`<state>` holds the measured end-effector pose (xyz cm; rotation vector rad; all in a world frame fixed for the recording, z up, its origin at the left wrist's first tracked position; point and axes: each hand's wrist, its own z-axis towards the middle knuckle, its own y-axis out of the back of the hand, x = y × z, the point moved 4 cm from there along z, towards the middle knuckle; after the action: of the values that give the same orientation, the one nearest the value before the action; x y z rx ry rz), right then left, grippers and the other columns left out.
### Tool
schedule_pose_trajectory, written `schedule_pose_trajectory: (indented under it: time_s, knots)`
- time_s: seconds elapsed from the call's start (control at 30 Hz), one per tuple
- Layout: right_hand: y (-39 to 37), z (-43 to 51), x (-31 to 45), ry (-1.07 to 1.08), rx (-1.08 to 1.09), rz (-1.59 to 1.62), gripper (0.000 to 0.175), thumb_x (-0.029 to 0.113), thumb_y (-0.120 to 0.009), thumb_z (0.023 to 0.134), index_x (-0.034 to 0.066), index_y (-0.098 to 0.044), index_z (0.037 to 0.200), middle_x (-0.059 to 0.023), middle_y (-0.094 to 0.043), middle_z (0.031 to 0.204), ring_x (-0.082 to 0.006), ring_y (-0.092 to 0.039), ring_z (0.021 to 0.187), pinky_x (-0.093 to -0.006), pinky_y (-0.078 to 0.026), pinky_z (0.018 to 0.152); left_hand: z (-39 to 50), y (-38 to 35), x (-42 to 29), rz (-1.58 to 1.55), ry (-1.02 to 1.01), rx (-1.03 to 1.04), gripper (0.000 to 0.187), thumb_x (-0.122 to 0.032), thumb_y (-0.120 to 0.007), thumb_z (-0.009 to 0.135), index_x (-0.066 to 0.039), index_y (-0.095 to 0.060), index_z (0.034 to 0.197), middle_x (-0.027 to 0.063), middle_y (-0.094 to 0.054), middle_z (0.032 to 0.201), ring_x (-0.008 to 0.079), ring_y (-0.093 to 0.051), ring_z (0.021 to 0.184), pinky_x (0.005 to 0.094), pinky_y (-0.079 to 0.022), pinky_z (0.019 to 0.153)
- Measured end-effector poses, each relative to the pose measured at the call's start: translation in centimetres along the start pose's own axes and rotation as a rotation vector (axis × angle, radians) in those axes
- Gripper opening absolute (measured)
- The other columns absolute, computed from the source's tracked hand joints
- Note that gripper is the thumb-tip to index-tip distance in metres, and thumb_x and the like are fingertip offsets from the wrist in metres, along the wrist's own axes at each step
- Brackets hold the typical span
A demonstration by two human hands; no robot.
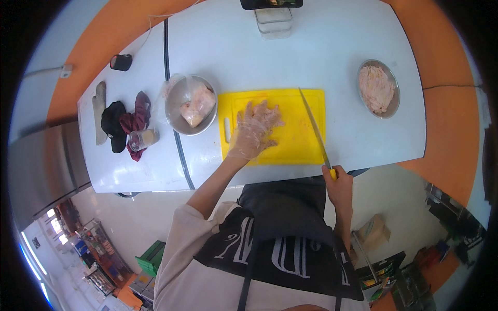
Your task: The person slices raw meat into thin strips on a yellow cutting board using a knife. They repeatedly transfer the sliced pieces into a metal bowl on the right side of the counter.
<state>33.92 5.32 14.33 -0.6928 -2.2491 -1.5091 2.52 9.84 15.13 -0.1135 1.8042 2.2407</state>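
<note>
My left hand, in a clear plastic glove, lies spread over pieces of raw meat, perhaps chicken, on a yellow cutting board. Its fingertips touch the meat. In my bare right hand is the yellow handle of a long knife; the blade points away from me across the board's right side. Left of the board, a metal bowl holds raw meat in a clear plastic bag. An oval metal dish heaped with pale raw meat strips stands at the right.
On the left of the table lie a black cap, a maroon cloth, a clear plastic cup, a grey mitt-like item and a small black object. Clear containers stand at the far edge by a dark-framed device.
</note>
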Motion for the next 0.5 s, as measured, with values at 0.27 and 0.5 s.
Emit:
schedule_pose_trajectory:
  time_s: [0.27,0.5]
  knots:
    - [0.7,-0.8,1.8,-0.180,0.169,0.027,0.049,0.045,-0.072,0.101,-0.0018,-0.073,0.115,-0.0308,-0.074,0.097,-0.0488,-0.073,0.093,-0.0531,-0.057,0.082,1.0,-2.5,4.4,0.096,-0.104,0.158,0.026,-0.022,-0.066,0.095,-0.016,-0.074,0.119,0.0053,-0.075,0.105,0.0287,-0.071,0.094,0.0413,-0.055,0.084]
    - [1.0,-0.7,1.6,-0.187,0.145,0.031,0.049,0.045,-0.071,0.101,-0.0021,-0.073,0.115,-0.0294,-0.075,0.095,-0.0482,-0.073,0.092,-0.0520,-0.056,0.081,0.8,-2.1,5.8,-0.574,0.187,-0.103,0.018,-0.012,-0.069,0.092,-0.006,-0.080,0.106,0.0129,-0.078,0.101,0.0328,-0.072,0.099,0.0420,-0.056,0.087]
